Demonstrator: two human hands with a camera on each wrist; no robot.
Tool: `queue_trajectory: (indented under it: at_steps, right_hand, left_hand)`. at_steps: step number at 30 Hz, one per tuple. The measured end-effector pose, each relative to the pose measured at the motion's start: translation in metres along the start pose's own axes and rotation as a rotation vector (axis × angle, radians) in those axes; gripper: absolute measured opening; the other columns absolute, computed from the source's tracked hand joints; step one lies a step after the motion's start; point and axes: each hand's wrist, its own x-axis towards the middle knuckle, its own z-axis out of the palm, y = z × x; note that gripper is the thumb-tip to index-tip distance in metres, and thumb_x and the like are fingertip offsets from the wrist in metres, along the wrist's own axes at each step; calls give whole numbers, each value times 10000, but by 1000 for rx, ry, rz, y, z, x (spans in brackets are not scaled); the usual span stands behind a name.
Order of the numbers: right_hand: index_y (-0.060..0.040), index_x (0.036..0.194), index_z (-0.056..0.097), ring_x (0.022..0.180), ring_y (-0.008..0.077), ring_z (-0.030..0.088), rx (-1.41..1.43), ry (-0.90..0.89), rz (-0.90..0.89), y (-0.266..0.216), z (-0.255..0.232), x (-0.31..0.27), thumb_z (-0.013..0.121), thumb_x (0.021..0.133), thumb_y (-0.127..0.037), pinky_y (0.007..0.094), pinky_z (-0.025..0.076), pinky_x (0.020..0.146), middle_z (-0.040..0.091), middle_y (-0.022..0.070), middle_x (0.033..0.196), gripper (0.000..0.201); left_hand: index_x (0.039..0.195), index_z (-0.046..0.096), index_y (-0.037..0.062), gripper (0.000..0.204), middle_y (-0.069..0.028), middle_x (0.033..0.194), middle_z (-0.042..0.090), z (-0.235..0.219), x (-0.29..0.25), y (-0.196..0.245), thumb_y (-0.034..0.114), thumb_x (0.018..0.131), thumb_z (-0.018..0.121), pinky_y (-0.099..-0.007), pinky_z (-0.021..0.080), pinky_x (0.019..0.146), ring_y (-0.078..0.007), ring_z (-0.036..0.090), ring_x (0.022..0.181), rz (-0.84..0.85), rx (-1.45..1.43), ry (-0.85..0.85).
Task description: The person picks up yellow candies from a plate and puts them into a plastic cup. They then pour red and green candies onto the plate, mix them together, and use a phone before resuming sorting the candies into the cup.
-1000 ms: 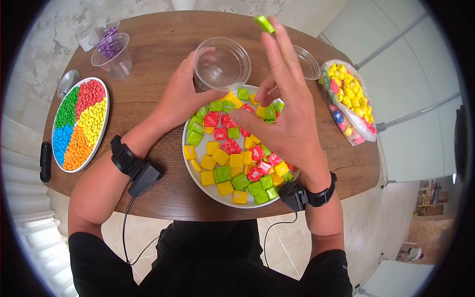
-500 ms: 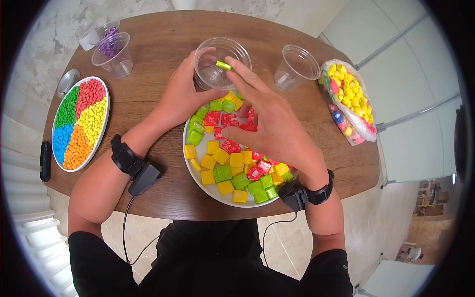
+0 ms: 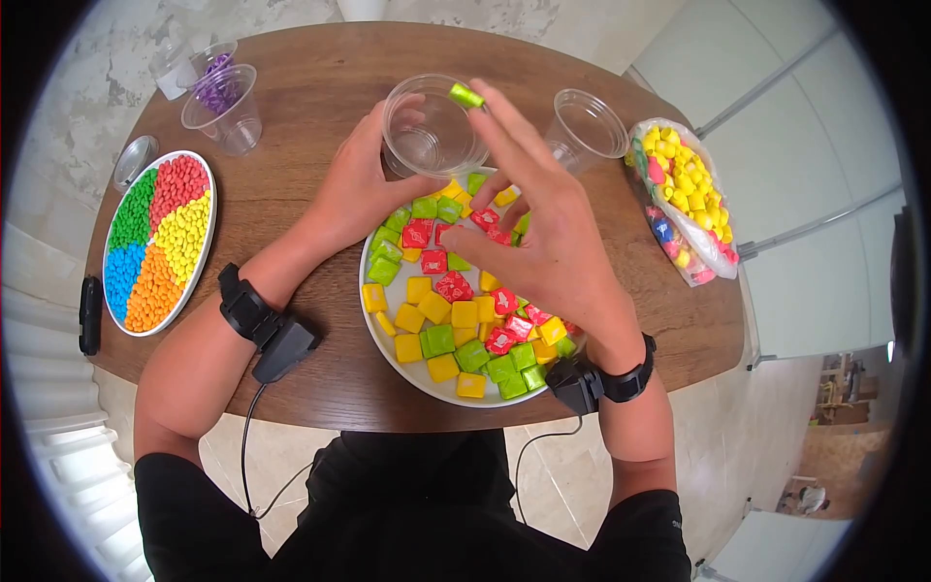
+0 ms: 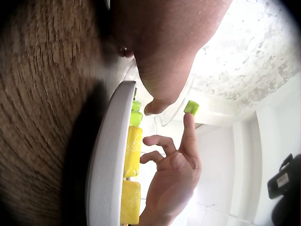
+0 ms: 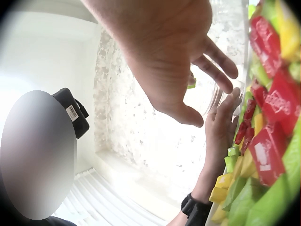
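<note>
My left hand (image 3: 354,184) grips a clear plastic cup (image 3: 422,153) at the far edge of the round plate (image 3: 381,344), its fingers curled around the cup's side. A small green-wrapped candy (image 3: 466,95) is pinched at the tips of my right hand's (image 3: 548,238) extended fingers, over the cup's right rim. The thumb and the lower fingers of that hand stand apart from the candy. In the left wrist view the candy (image 4: 191,108) shows at a fingertip; the hand mostly hides it (image 5: 191,86) in the right wrist view. Red, yellow and green wrapped candies (image 3: 464,315) cover the plate.
Another clear cup (image 3: 582,131) stands right of the hands, near a bag of yellow and pink candies (image 3: 684,184). On the left lie a plate of color-sorted small candies (image 3: 160,247), a clear cup (image 3: 233,121) and purple shredded filler (image 3: 218,87).
My right hand came down and left from high on the right, bringing the green candy over the cup, then shifted slightly back up and right. My left hand and its cup stayed in place.
</note>
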Motion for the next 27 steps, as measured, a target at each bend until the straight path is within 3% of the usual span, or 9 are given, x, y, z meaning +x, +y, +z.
queue_trajectory:
  at_steps: [1,5,7,16,19,27]
  right_hand:
    - [68,1500,473,801,226,661,5,84,-77,2,0,0,847,752,-108,327,567,723,418,176,1642,854]
    - [48,1512,480,821,194,673,20,161,-73,-2,-5,1,846,743,-101,289,554,679,424,172,1645,864]
    - [-82,1568,490,877,107,692,30,230,-82,-3,-6,1,831,705,36,229,554,679,407,160,1662,936]
    - [-22,1549,501,857,114,702,24,343,-83,-4,-8,0,769,776,19,226,550,712,414,187,1651,819]
    - [-20,1527,529,808,85,670,106,364,-55,-4,-4,1,789,746,22,209,534,665,460,180,1625,824]
    - [-51,1428,650,772,80,659,149,237,68,3,1,-1,770,778,5,222,532,669,587,151,1522,663]
  left_hand:
    - [1536,437,36,868,-143,1431,582,-1,0,2,45,778,860,-383,408,1178,-240,525,1387,-12,3,-7]
    - [1533,438,38,865,-148,1410,591,-1,0,3,44,778,860,-378,412,1172,-227,531,1378,-34,13,-15]
    - [1532,438,36,866,-148,1407,592,-1,0,4,44,777,861,-378,415,1169,-228,536,1372,-32,17,-14]
    - [1496,458,11,855,-165,1357,635,0,1,-2,136,774,899,-381,451,1136,-243,584,1323,34,91,26]
    - [1485,465,7,864,-174,1351,641,3,2,-4,180,766,913,-384,465,1122,-252,600,1308,34,104,37]
    - [1441,498,0,870,-196,1289,641,5,2,-7,291,745,933,-407,493,1068,-305,627,1238,89,96,83]
